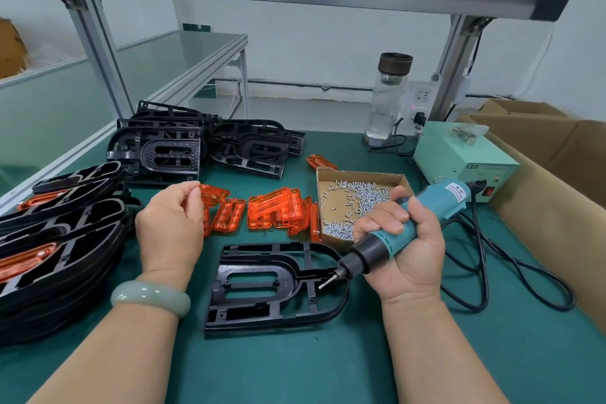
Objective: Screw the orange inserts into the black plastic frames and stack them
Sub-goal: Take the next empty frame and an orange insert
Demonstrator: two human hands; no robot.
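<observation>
Head view: finished stack (59, 239) at left; 1 centre frame (292, 275) empty. Left hand (170, 223) pinches orange insert (214, 195), right hand (410, 252) grips screwdriver (439, 203). Blank frames (170, 147) remain.

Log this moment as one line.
left hand: pinches orange translucent plastic insert | right hand: grips teal electric screwdriver | black plastic frame: on green mat, no insert

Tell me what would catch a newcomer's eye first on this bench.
The bright translucent orange plastic inserts scattered mid-bench stand out most; the left hand pinches one. The right hand grips a teal electric screwdriver, its tip over the bare black plastic frame lying nearest the person.
</observation>
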